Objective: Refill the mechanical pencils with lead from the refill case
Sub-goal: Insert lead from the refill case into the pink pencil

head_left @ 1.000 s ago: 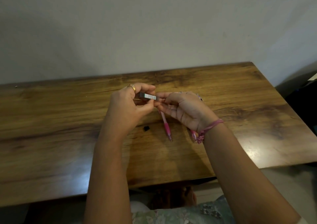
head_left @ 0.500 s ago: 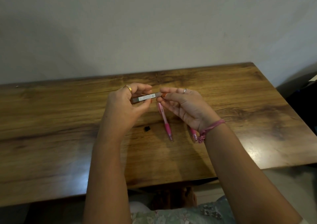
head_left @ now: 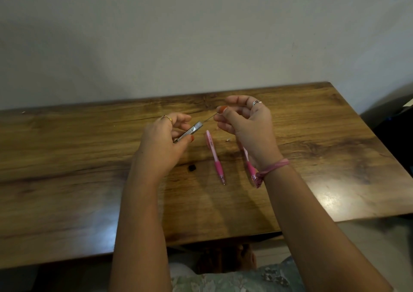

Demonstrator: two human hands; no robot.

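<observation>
Head view
Left hand (head_left: 163, 139): grips the refill case (head_left: 188, 132), tilted, open end up toward the right
Right hand (head_left: 244, 121): pinches a thin lead (head_left: 210, 118) just off the case mouth
Pencils: 2 pink ones on the table (head_left: 67, 157); middle pencil (head_left: 215, 156) lies bare, right pencil (head_left: 249, 167) partly hidden by the right wrist
Black cap (head_left: 192, 167): on the wood, left of the middle pencil

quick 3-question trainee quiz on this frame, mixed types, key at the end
1. True or false: the left hand holds the refill case.
2. What does the right hand pinch? A) a lead B) the small black cap C) a pencil
3. How many pink pencils lie on the table, one fully seen, one partly behind the right wrist?

Key: 1 true; 2 A; 3 two
</observation>
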